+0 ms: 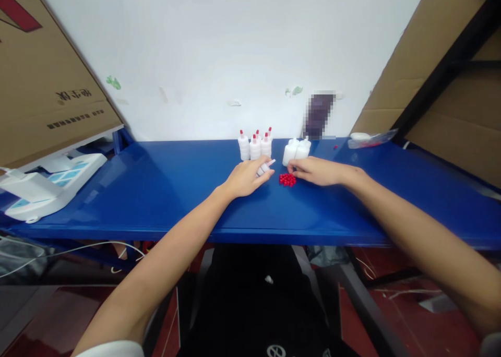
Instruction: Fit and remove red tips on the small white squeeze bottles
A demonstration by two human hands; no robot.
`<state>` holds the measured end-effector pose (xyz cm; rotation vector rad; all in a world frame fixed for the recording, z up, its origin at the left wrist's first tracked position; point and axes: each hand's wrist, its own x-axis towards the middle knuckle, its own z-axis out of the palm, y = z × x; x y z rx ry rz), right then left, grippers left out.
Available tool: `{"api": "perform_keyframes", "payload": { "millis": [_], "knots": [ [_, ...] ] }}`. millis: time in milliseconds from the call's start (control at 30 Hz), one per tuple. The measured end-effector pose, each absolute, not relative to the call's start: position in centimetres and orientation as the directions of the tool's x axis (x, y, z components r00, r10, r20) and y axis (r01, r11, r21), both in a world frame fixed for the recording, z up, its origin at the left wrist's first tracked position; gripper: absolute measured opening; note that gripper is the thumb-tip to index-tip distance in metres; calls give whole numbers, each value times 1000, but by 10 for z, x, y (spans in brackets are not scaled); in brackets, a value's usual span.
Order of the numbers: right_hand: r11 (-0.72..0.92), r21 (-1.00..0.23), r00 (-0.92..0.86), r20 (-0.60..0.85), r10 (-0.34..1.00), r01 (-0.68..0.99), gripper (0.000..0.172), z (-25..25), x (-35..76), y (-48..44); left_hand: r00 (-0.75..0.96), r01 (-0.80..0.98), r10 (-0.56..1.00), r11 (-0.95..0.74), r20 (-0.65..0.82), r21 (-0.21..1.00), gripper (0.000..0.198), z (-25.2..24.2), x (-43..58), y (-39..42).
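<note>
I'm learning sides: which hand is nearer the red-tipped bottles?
Left. The left hand is just in front of the red-tipped bottles; the right hand is farther right.

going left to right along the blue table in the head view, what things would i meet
White device with blue panels → red-tipped white bottles → white bottles without red tips → small red piece → clear plastic bag.
</note>
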<state>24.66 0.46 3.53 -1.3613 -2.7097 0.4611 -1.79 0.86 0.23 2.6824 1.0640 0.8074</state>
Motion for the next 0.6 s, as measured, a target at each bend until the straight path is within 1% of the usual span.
{"api": "perform_keyframes", "payload": {
  "millis": [200,333,500,600],
  "knots": [
    [568,-303,-613,-74,786,765,17,33,248,6,601,597,682,-730,416,333,34,3,-18,8],
    [579,-326,-631,-79,772,748,14,34,245,4,601,596,682,-730,417,334,35,2,-18,9],
    [577,-365,-646,-100,756,731,15,38,242,0,602,595,677,-734,423,327,34,2,-19,9],
    [582,-368,-652,-97,752,725,15,38,242,0,604,598,677,-734,419,324,34,2,-19,9]
  ]
}}
